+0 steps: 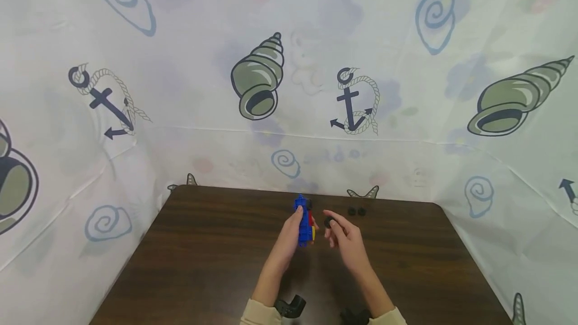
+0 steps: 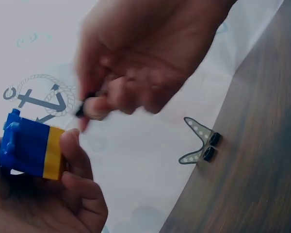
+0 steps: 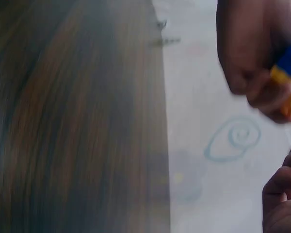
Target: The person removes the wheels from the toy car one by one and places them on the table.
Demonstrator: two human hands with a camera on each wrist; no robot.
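Note:
My left hand (image 1: 288, 238) grips a toy vehicle (image 1: 304, 228) made of blue, red and yellow blocks, tilted on its side. One black wheel (image 1: 309, 204) shows at its far end. Blue and yellow blocks (image 2: 31, 145) at its near end face the left wrist camera, between thumb and fingers. Just to the right, my right hand (image 1: 351, 245) pinches a small black wheel (image 1: 328, 222) between thumb and index finger, a short gap from the toy. The right wrist view catches only part of the toy (image 3: 286, 77), blurred.
Two more black wheels (image 1: 356, 211) lie side by side near the far edge of the dark wooden table (image 1: 217, 250). Behind the table hangs a pale cloth (image 1: 189, 89) printed with shells and anchors. Black wrist cameras (image 1: 292, 307) sit by both forearms.

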